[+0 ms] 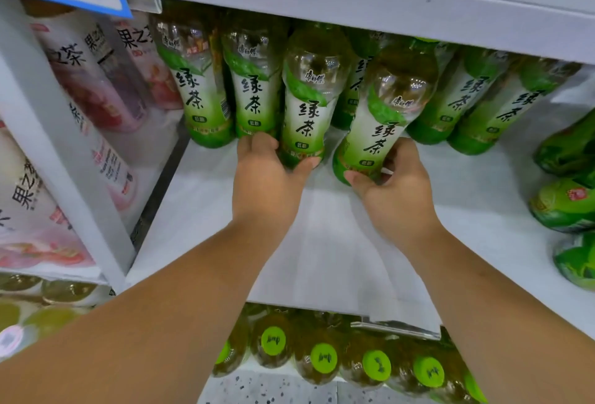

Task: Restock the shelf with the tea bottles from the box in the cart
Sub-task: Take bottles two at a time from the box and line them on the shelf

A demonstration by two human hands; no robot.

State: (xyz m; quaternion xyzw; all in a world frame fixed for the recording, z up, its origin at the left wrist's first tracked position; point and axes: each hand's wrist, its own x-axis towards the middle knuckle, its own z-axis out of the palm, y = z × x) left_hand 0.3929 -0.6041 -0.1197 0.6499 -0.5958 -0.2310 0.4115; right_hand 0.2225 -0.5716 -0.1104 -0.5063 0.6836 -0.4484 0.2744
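Green tea bottles (199,88) full of amber tea on the white shelf (338,242). Left hand (267,175) is curled round the base of a front bottle (304,113), and right hand (397,181) is gripping a leaning bottle (383,126).

"绿茶" on tea bottles (306,120), perhaps "康师傅"

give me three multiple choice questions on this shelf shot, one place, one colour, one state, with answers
1. The pink-labelled bottles stand where? A) left of the green tea bottles B) right of them C) below them
2. The round caps at the bottom of the view are: A) red B) green C) white
3. The right hand is: A) hanging empty B) gripping a bottle C) flat on the shelf
Answers: 1 A, they sit past the divider at left; 2 B, every top is bright green; 3 B, it curls round the bottle's base.
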